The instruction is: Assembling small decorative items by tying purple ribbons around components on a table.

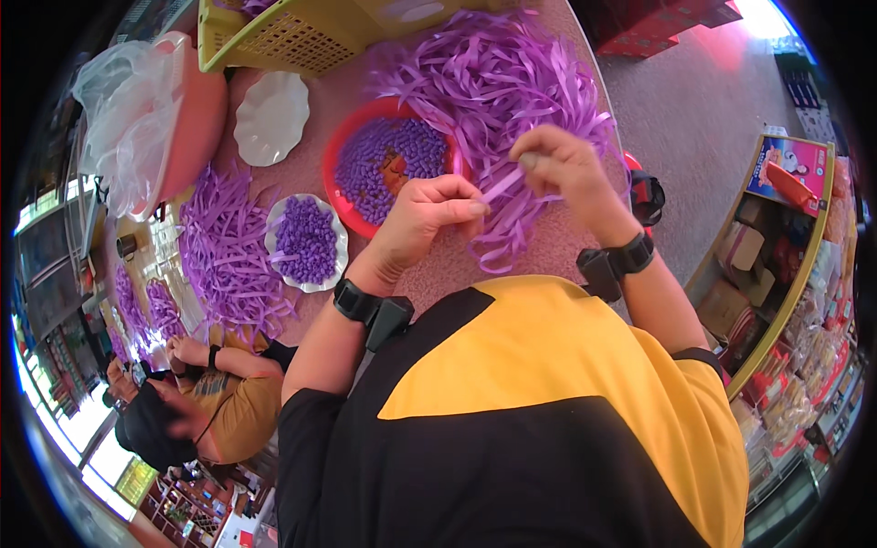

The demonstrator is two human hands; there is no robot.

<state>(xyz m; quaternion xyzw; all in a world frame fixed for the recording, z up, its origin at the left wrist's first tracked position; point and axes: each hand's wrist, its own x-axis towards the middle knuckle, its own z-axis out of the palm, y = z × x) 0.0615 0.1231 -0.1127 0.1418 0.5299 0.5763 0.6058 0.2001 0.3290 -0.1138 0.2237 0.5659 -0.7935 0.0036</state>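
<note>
Head view: nearest, the left hand (429, 216) and right hand (571, 173) are raised over the desk (438, 265), the fingers of each closed on a purple ribbon (500, 186) stretched between them. Just beyond the left hand sits a red basin (331, 173) of small purple pieces (365, 173); left of it, a scalloped plate (340, 251) holds more. Loose purple ribbons (512, 73) heap beyond the right hand. Farther off, a white plate (271, 119) lies near a yellow basket (274, 41).
</note>
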